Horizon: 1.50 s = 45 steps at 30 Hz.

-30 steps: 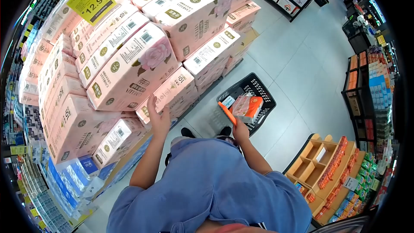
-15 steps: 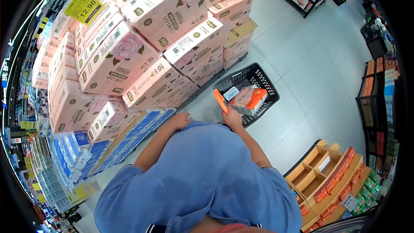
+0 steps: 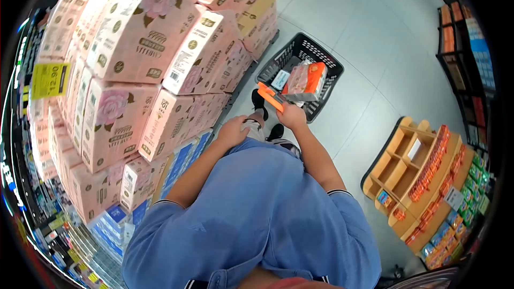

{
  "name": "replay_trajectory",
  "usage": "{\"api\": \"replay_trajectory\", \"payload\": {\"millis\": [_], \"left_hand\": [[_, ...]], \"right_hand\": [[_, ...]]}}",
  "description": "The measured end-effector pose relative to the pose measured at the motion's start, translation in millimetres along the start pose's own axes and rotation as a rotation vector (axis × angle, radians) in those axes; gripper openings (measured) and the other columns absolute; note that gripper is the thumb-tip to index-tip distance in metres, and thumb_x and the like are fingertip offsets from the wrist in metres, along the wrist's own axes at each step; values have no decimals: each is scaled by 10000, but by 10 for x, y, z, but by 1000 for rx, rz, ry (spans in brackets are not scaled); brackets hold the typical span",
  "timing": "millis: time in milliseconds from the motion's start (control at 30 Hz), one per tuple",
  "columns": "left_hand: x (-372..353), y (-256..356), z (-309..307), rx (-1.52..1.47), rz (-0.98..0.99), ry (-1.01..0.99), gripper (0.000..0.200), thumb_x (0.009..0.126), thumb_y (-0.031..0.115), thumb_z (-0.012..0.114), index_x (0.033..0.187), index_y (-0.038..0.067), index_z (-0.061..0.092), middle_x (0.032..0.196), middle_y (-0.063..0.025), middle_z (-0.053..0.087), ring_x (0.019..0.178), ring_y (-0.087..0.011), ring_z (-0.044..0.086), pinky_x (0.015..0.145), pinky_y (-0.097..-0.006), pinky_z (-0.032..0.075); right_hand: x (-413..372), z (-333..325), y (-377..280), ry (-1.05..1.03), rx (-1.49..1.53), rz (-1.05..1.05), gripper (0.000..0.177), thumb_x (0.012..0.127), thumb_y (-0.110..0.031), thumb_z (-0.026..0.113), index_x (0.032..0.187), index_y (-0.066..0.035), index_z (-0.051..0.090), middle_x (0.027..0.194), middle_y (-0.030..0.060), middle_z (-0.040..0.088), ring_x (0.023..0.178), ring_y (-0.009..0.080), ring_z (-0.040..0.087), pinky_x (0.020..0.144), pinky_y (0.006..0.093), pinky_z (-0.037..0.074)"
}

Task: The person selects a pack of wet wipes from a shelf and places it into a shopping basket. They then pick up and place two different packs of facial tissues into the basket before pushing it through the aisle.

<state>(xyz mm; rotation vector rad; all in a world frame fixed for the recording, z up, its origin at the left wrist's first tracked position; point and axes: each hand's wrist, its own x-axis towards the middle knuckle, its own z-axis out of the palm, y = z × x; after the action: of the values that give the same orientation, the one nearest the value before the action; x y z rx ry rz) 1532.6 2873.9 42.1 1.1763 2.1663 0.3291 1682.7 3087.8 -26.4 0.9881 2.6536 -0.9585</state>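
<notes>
My right hand (image 3: 293,116) is wrapped round the orange handle (image 3: 271,97) of a black shopping basket (image 3: 324,56), ahead of me and slightly right. Inside the basket lie an orange-and-pink plastic-wrapped pack (image 3: 305,81) and a smaller white-and-blue item (image 3: 280,80). Whether the basket touches the floor cannot be made out. My left hand (image 3: 234,130) hangs by my hip, fingers loosely bent, with nothing visible in it. The nearest goods to it are stacked pink tissue packs (image 3: 179,118) with a flower print.
A yellow price sign (image 3: 50,81) reading 12.90 hangs at the left of the stack. Blue-and-white packs (image 3: 184,160) lie low beside it. To the right stands a wooden display shelf (image 3: 393,163) with small orange packs. Dark shelving (image 3: 455,69) lines the far right; grey tiled floor (image 3: 353,27) lies between.
The tissue stack and price sign have shifted left and downward in view, and the wooden shelf shows more. My feet have come into view. My right hand keeps its hold on the basket handle.
</notes>
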Motion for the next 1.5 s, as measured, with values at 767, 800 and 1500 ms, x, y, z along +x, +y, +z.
{"api": "replay_trajectory", "payload": {"millis": [767,800,1500], "left_hand": [[2543,773,-20,285,634,-613,349,723,433,663,849,110,701,829,-130,701,806,-338,678,693,-472,532],[2609,808,-34,311,628,-606,342,721,425,663,846,108,699,824,-129,698,805,-335,676,690,-470,531],[4366,2635,-137,400,161,-171,412,755,196,630,1139,47,607,1110,-169,644,1079,-320,607,912,-455,468]], "right_hand": [[508,-461,491,-292,218,373,429,669,-434,738,923,-89,713,946,144,712,899,323,684,799,428,542],[562,-532,487,-314,156,381,369,696,-387,713,943,-113,715,986,126,711,929,316,681,817,435,543],[2680,-2256,2129,-300,-269,230,244,853,-182,618,1056,-73,697,1083,117,712,1010,284,692,829,403,555]]}}
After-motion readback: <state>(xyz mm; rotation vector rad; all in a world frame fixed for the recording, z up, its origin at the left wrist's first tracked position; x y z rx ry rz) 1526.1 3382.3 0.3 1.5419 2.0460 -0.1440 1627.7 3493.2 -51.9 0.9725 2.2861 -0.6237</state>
